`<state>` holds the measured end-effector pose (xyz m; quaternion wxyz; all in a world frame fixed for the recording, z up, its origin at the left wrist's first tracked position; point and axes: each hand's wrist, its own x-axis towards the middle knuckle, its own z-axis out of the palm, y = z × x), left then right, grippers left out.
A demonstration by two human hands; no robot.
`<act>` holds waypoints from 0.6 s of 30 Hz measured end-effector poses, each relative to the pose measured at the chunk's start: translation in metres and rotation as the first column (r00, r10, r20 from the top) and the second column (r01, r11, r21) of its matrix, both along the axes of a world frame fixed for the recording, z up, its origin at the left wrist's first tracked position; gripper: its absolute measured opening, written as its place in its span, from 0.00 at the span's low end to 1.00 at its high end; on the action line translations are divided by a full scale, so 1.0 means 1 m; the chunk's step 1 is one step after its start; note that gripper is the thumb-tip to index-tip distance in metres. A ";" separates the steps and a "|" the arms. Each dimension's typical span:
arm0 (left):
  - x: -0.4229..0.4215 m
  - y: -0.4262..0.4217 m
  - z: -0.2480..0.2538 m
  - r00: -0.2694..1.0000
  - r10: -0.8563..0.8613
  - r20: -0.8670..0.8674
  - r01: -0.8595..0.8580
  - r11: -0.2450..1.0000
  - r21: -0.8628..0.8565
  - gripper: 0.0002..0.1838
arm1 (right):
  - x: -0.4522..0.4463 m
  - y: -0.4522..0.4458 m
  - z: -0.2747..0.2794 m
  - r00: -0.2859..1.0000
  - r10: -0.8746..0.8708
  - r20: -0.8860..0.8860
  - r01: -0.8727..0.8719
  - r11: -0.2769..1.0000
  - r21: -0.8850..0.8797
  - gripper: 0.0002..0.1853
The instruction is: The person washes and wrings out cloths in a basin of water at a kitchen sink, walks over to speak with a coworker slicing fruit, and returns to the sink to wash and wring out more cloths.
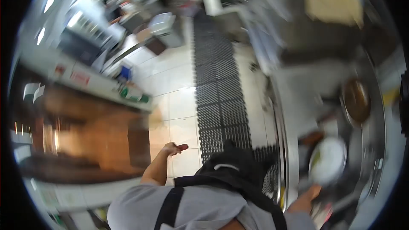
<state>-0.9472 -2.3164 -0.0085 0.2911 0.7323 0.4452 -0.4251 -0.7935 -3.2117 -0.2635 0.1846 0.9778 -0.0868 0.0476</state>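
My left hand [171, 148] is held out over the tiled floor, closed around a short dark-red object [183, 147]; its kind is too blurred to tell. At the lower right, my right hand [310, 196] is over the metal counter [289, 115], just below a round white dish [328, 160] with something yellow-green at its left side. Its fingers are smeared by motion, so I cannot tell whether it grips anything. A blurred pink and white thing [322, 214] lies close to it.
On the counter sits a round pan [356, 101] with brown contents. A black perforated floor mat [219, 81] runs ahead over white tiles. To the left is a unit with an orange-lit interior [98, 123]. A light-coloured bin [166, 30] stands further ahead.
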 end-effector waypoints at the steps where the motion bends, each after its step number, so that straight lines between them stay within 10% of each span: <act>1: 0.008 -0.003 -0.003 0.990 -0.124 -0.059 0.123 0.992 -0.030 0.20 | 0.012 0.041 0.067 0.904 -0.420 -0.083 0.393 0.739 0.547 0.13; 4: -0.001 -0.034 0.007 0.995 0.087 0.043 -0.084 0.994 -0.077 0.15 | 0.015 0.044 0.074 0.761 -0.640 -0.105 0.564 0.573 0.595 0.14; 6: 0.003 -0.085 0.019 0.597 0.743 0.301 -0.474 0.630 -0.616 0.14 | 0.025 0.030 0.050 0.754 -0.573 -0.320 0.635 0.761 0.133 0.21; 7: 0.022 -0.096 0.031 0.637 0.718 0.282 -0.462 0.648 -0.606 0.14 | 0.042 0.033 0.064 0.560 -0.782 -0.274 0.819 0.472 0.328 0.23; 8: 0.041 -0.097 0.045 0.895 0.092 0.436 0.197 0.796 -0.572 0.16 | 0.061 0.046 0.081 0.322 -0.908 -0.269 0.843 0.145 0.518 0.25; 9: 0.047 -0.085 0.049 0.641 -0.529 0.556 0.767 0.461 -0.446 0.18 | 0.060 0.052 0.075 0.315 -0.910 -0.269 0.844 0.139 0.517 0.25; 12: 0.011 -0.030 -0.010 0.911 -0.350 0.216 0.411 0.795 -0.446 0.20 | 0.081 0.044 0.057 0.110 -0.934 -0.340 0.725 -0.158 0.670 0.28; 13: 0.074 -0.111 0.023 0.942 -0.032 -0.335 0.054 0.997 0.058 0.16 | 0.079 0.042 0.069 0.107 -0.909 -0.403 0.659 -0.239 0.713 0.29; 14: 0.061 -0.057 -0.010 0.778 -0.627 0.048 0.602 0.721 -0.342 0.14 | 0.074 0.040 0.076 0.103 -0.879 -0.465 0.590 -0.322 0.741 0.30; 15: 0.127 -0.152 0.044 0.965 -0.187 -0.184 0.162 0.976 -0.145 0.13 | 0.065 0.041 0.070 0.093 -0.877 -0.470 0.602 -0.327 0.729 0.30; 16: 0.131 -0.166 0.046 0.996 0.079 0.039 -0.074 0.991 -0.111 0.14 | 0.057 0.040 0.063 0.124 -0.950 -0.287 0.582 -0.164 0.796 0.29; 18: 0.152 -0.184 0.047 0.994 0.033 0.107 -0.028 0.998 -0.054 0.16 | 0.059 0.034 0.074 0.146 -0.987 -0.073 0.546 0.018 0.837 0.28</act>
